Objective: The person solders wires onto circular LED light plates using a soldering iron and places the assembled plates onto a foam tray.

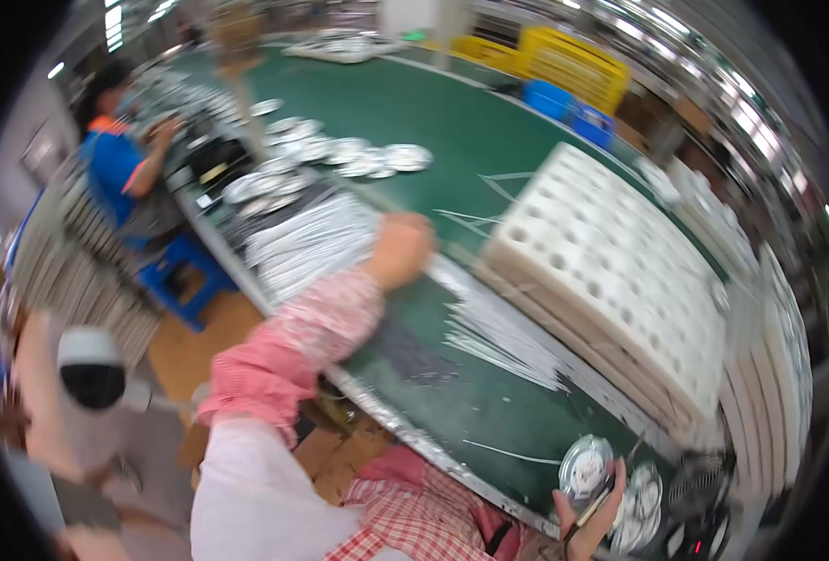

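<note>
My left hand [400, 251] is blurred and looks closed at the edge of a bundle of white wires [307, 238]; whatever it grips is hidden. At the lower right, my right hand [594, 512] has its thumb and fingers around a thin pen-like tool [590, 510]. A round silvery disc [586, 466] touches or sits just beyond its fingertips; which one I cannot tell. Several similar discs [637, 510] lie beside this hand. One loose white wire [511, 453] runs toward the disc. More white wires [503, 341] lie on the green table [424, 411] between my hands.
A white foam block with rows of holes [611, 271] stands at the right. Several discs [293, 154] are spread farther back. A co-worker [115, 168] sits at the left by a blue stool [185, 280]. Yellow crate [573, 70] and blue bins [564, 107] stand behind; a dark fan-like object [700, 481] is at lower right.
</note>
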`<state>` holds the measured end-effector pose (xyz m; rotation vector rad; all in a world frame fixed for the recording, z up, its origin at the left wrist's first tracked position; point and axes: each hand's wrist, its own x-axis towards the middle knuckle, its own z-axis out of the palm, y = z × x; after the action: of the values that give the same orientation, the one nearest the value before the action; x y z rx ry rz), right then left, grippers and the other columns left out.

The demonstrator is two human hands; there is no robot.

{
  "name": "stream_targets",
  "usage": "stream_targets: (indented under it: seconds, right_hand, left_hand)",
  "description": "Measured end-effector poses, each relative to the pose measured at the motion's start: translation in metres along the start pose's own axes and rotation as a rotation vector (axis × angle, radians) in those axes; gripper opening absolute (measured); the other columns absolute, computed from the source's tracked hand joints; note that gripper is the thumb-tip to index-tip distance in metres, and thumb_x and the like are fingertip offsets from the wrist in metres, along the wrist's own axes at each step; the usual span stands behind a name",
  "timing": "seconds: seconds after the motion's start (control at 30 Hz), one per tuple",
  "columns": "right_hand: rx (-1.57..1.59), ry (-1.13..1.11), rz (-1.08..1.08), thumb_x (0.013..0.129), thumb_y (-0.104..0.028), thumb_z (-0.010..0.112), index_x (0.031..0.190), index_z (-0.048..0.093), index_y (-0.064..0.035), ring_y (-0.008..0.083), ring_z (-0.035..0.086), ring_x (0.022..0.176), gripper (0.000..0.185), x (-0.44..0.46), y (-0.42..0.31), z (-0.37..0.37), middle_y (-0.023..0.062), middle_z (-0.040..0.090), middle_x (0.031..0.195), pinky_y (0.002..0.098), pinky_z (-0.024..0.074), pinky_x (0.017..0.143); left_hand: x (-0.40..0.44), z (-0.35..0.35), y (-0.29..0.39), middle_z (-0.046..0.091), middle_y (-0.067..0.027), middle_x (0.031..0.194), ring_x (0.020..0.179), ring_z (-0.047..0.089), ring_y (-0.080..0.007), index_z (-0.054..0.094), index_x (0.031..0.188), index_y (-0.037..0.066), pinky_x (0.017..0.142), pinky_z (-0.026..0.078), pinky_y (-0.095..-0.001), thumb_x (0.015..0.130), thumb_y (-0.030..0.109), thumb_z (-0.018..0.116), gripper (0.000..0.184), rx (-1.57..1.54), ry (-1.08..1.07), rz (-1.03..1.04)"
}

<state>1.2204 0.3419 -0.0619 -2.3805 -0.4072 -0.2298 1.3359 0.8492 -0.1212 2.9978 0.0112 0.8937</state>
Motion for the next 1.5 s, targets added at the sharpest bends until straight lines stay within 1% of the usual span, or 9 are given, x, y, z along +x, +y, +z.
stream_targets:
  seconds: [0.13,0.2,0.33,0.53,0.83,1.13,1.3,1.37,1.5]
  right_hand:
    - [-0.053,0.125,0.009,0.059,-0.020,0.095,0.148,0.037,0.0024,0.0356,0.054,0.123,0.109,0.019,-0.002,-0.040,0.0208,0.056,0.133,0.0417,0.0394,0.108]
    - [-0.169,0.196,0.007,0.058,-0.020,0.095,0.147,0.039,-0.0002,0.0347,0.055,0.121,0.107,0.039,-0.012,-0.062,0.0185,0.058,0.131,0.0415,0.0411,0.106]
    - [-0.305,0.340,-0.041,0.061,-0.021,0.095,0.146,0.041,-0.0016,0.0338,0.058,0.117,0.102,0.089,-0.001,-0.088,0.0167,0.060,0.127,0.0404,0.0453,0.101]
    - [-0.351,0.309,-0.152,0.069,-0.029,0.091,0.140,0.047,-0.0016,0.0344,0.060,0.114,0.088,0.195,0.047,-0.077,0.0173,0.062,0.123,0.0407,0.0467,0.099]
    - [-0.473,0.280,-0.268,0.086,-0.029,0.076,0.137,0.050,-0.0033,0.0397,0.059,0.116,0.063,0.315,0.156,-0.068,0.0232,0.061,0.125,0.0431,0.0468,0.100]
    - [-0.650,0.072,-0.205,0.078,0.008,0.071,0.135,0.057,-0.0008,0.0398,0.062,0.110,0.059,0.164,0.074,-0.100,0.0220,0.064,0.123,0.0420,0.0476,0.097]
    - [-0.737,-0.097,-0.108,0.079,-0.019,0.082,0.144,0.045,0.0013,0.0384,0.058,0.122,0.078,0.072,0.054,-0.134,0.0277,0.057,0.134,0.0397,0.0438,0.105]
    - [-0.676,0.082,-0.109,0.083,0.006,0.065,0.132,0.059,0.0004,0.0397,0.063,0.109,0.049,0.043,0.064,-0.127,0.0223,0.066,0.121,0.0427,0.0485,0.096]
    - [-0.757,0.164,0.036,0.084,0.005,0.064,0.127,0.065,-0.0072,0.0389,0.064,0.104,0.045,-0.001,0.015,-0.121,0.0202,0.067,0.114,0.0425,0.0502,0.092]
  left_hand:
    - [0.059,0.053,-0.087,0.066,-0.0189,0.099,0.092,0.065,-0.0335,0.069,0.094,0.001,0.074,0.052,-0.0451,0.079,0.021,0.068,0.025,0.246,-0.010,-0.123]
    - [0.095,0.076,-0.120,0.064,-0.0207,0.120,0.114,0.062,-0.0363,0.064,0.115,-0.003,0.092,0.051,-0.0503,0.082,0.027,0.070,0.045,0.169,-0.193,-0.187]
    - [0.136,0.110,-0.159,0.030,-0.0061,0.163,0.150,0.022,-0.0396,0.024,0.158,0.008,0.110,0.017,-0.0773,0.085,0.076,0.053,0.104,0.341,-0.541,-0.447]
    - [0.145,0.073,-0.174,0.043,-0.0042,0.156,0.147,0.031,-0.0351,0.038,0.153,0.016,0.114,0.010,-0.0740,0.099,0.059,0.039,0.069,0.559,-0.801,-0.411]
    - [0.136,0.035,-0.206,0.027,-0.0062,0.164,0.149,0.025,-0.0380,0.029,0.157,0.016,0.118,0.022,-0.0632,0.068,0.044,0.078,0.106,0.337,-0.983,-0.581]
    - [0.107,0.042,-0.232,0.037,-0.0131,0.156,0.135,0.048,-0.0370,0.041,0.147,0.013,0.105,0.045,-0.0551,0.075,0.021,0.076,0.081,0.287,-0.787,-0.542]
    - [0.104,0.027,-0.206,0.040,-0.0134,0.154,0.133,0.052,-0.0359,0.045,0.143,0.015,0.105,0.046,-0.0557,0.083,0.015,0.071,0.066,0.416,-0.644,-0.690]
    - [0.090,0.082,-0.273,0.056,-0.0183,0.139,0.126,0.057,-0.0378,0.052,0.139,0.011,0.103,0.047,-0.0553,0.096,0.014,0.053,0.043,0.282,-0.473,-0.907]
    - [0.071,0.144,-0.407,0.061,-0.0203,0.133,0.118,0.061,-0.0382,0.059,0.131,0.003,0.098,0.051,-0.0433,0.095,0.014,0.053,0.039,0.293,-0.516,-0.257]
